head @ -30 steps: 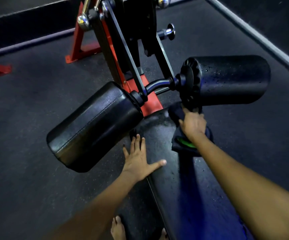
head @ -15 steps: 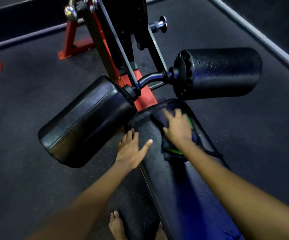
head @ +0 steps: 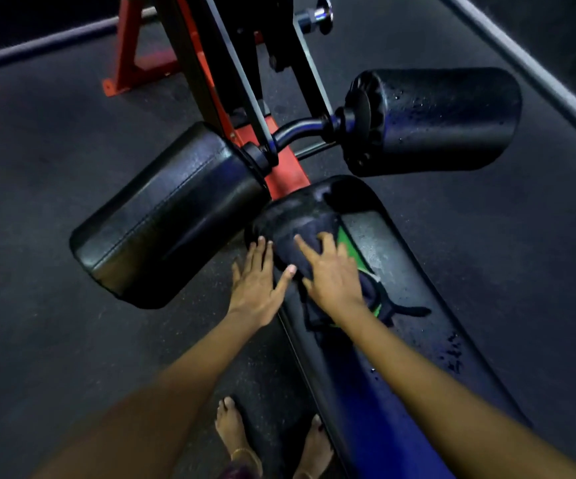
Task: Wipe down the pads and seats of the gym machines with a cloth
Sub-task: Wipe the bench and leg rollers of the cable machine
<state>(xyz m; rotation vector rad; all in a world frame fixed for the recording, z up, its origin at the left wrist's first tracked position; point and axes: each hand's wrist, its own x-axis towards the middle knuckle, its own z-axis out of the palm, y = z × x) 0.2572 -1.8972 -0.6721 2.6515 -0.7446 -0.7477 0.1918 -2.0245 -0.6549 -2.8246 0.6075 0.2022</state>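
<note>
A long black bench pad [head: 414, 281] runs from the bottom right up to the machine, wet and speckled with drops. A dark cloth with green trim [head: 314, 236] lies on its far end. My right hand [head: 331, 271] presses flat on the cloth, fingers spread. My left hand [head: 257, 274] rests open on the pad's left edge, thumb reaching toward the cloth. Two black roller pads flank the pad's head: the left roller [head: 169, 216] and the right roller [head: 435, 119], which shows droplets.
The machine's red and black frame [head: 210, 63] rises behind the rollers, with a chrome knob [head: 317, 13] at the top. Dark rubber floor [head: 486, 236] surrounds the bench. A pale border strip [head: 535, 67] crosses the upper right. My bare feet [head: 234, 433] stand beside the pad.
My right hand has drawn the cloth from under the right roller leftward across the pad's far end toward my left hand. The left hand stayed on the pad's edge.
</note>
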